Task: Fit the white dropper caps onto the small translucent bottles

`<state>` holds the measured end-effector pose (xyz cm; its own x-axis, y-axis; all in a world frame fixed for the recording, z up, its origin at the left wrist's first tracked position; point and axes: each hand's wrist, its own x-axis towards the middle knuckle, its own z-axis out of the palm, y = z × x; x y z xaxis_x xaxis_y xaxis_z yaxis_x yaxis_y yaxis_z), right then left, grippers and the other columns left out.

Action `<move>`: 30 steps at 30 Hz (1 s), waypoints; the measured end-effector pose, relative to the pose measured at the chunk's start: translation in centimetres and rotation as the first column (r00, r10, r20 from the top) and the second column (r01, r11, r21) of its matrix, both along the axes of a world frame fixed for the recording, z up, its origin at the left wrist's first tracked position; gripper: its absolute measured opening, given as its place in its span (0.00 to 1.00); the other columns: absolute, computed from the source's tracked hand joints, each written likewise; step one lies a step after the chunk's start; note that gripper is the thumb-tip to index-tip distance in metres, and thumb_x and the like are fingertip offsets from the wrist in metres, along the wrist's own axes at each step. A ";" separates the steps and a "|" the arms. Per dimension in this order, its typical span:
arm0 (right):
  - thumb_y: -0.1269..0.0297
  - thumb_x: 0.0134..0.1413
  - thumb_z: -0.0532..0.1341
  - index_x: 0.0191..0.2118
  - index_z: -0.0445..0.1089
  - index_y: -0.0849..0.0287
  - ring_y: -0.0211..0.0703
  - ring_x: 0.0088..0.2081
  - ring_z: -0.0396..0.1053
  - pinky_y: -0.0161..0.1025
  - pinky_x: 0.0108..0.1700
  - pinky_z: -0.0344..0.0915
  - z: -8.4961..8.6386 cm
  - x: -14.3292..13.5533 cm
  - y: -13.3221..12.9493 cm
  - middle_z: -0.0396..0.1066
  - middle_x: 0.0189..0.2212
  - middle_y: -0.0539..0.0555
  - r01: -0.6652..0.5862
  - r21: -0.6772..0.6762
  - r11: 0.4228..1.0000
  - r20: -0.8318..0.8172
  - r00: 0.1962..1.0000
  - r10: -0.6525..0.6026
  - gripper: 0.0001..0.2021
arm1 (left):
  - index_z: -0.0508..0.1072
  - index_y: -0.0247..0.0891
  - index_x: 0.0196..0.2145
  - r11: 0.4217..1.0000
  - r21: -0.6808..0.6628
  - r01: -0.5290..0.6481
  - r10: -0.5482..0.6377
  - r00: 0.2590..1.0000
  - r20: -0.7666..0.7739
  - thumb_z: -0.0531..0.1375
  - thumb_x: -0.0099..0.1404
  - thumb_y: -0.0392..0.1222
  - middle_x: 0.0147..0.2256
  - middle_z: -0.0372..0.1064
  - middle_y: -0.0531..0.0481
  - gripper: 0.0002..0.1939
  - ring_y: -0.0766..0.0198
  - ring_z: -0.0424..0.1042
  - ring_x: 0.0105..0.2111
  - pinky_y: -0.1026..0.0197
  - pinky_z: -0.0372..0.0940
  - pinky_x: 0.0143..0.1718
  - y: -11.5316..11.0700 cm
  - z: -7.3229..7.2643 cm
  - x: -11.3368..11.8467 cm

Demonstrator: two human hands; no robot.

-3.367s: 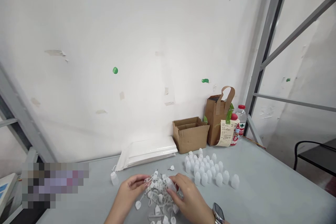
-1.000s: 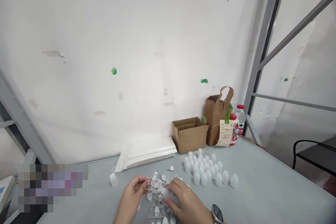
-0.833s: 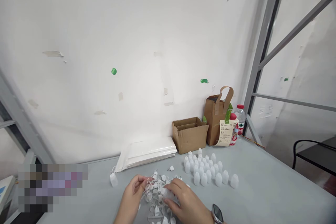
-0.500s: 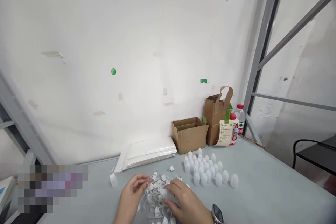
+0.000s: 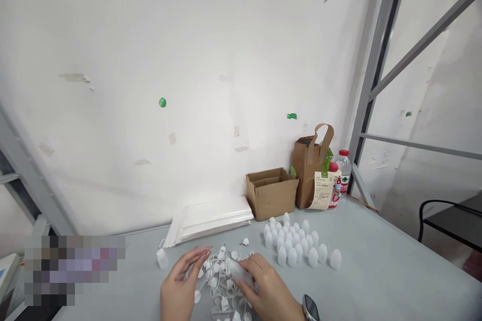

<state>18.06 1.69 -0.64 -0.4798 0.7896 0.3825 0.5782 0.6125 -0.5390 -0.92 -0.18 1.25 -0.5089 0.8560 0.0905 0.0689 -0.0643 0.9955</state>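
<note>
A heap of small white caps with looped cords (image 5: 222,286) lies on the grey table between my hands. My right hand (image 5: 263,283), with a watch at the wrist, pinches a translucent white capsule-shaped cover (image 5: 238,272) over the heap. At the heap's left edge is my left hand (image 5: 184,278), its fingers bent and the fingertips close together; whether a small thing sits between them is hidden. Many translucent white covers (image 5: 292,257) stand upright in a cluster to the right. One cover with a cord loop (image 5: 162,258) stands apart on the left.
Behind the heap lies a stack of white flat packages (image 5: 214,215). An open cardboard box (image 5: 273,200), a brown paper bag (image 5: 304,170) and a red-capped bottle (image 5: 344,165) stand along the wall. A blurred patch (image 5: 75,271) covers the left table edge.
My left hand has moved slightly left, away from the heap's middle. The cover in my right hand now shows more fully and lies tilted.
</note>
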 end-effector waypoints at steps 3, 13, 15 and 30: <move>0.71 0.50 0.60 0.41 0.68 0.61 0.47 0.37 0.67 0.41 0.39 0.66 0.0 -0.1 0.0 0.69 0.33 0.57 0.007 0.001 1.000 0.008 1.000 -0.007 0.10 | 0.74 0.40 0.28 1.000 -0.002 -0.019 0.019 0.975 0.223 0.67 0.42 0.46 0.33 0.78 0.48 0.14 0.51 0.72 0.43 0.56 0.65 0.46 0.5 0.1 -0.6; 0.72 0.50 0.59 0.43 0.67 0.61 0.48 0.40 0.67 0.41 0.41 0.66 0.3 -0.1 -0.3 0.67 0.37 0.58 0.021 -0.029 0.999 0.028 0.999 -0.020 0.12 | 0.73 0.39 0.27 0.995 0.092 -0.025 0.007 0.982 0.191 0.68 0.40 0.44 0.31 0.79 0.50 0.15 0.58 0.75 0.39 0.66 0.68 0.41 0.7 -0.5 0.0; 0.72 0.50 0.60 0.43 0.67 0.60 0.47 0.40 0.67 0.41 0.41 0.65 0.3 -0.1 -0.2 0.67 0.37 0.58 0.024 -0.018 1.000 0.030 0.999 -0.023 0.12 | 0.73 0.38 0.26 0.995 0.102 0.002 -0.024 0.977 0.212 0.68 0.39 0.43 0.30 0.79 0.50 0.14 0.60 0.76 0.37 0.68 0.69 0.39 0.7 -0.5 0.2; 0.63 0.50 0.58 0.38 0.68 0.60 0.43 0.29 0.67 0.35 0.33 0.63 -1.6 -1.4 -0.8 0.71 0.28 0.55 -0.112 -0.010 0.994 -0.081 0.991 0.110 0.09 | 0.77 0.37 0.25 0.968 0.015 0.249 -0.242 0.925 0.292 0.70 0.38 0.45 0.29 0.79 0.48 0.15 0.55 0.76 0.35 0.63 0.69 0.38 -0.2 -0.1 2.7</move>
<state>16.68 0.85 -2.28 -0.5330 0.7390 0.4121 0.4617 0.6622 -0.5902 1.75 -0.43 1.18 -0.2835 0.9577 -0.0496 -0.2375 -0.0200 0.9712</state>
